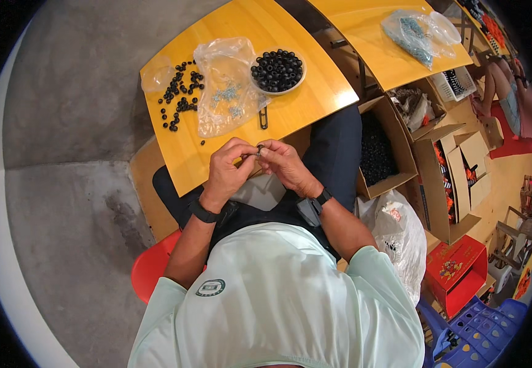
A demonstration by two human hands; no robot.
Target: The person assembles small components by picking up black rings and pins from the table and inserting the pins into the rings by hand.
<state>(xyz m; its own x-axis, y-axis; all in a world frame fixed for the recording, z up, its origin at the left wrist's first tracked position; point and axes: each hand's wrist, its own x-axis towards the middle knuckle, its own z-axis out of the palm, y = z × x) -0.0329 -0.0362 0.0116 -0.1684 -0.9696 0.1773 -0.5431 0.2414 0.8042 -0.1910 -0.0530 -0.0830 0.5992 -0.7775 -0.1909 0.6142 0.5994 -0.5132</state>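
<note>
Just off the near edge of the yellow table [306,101], my left hand [228,170] and my right hand [289,167] meet fingertip to fingertip. Both are closed in a pinch around a small dark piece [259,149], largely hidden by the fingers, its kind unclear. Ahead of them a black oblong loop [263,118] lies on the table. A clear plastic bag [214,116] is spread flat, with small silvery-blue bits [226,93] on it. Loose black beads [182,105] are scattered left of the bag. A round tub [301,80] heaped with black beads [276,69] stands to its right.
A clear lid [157,78] lies at the table's left. Another yellow table [364,27] holds a bag of bluish bits [414,37]. At my right stand a carton of black pieces [376,150], a white sack [401,236] and a red box [456,270]. Another person [505,92] sits far right.
</note>
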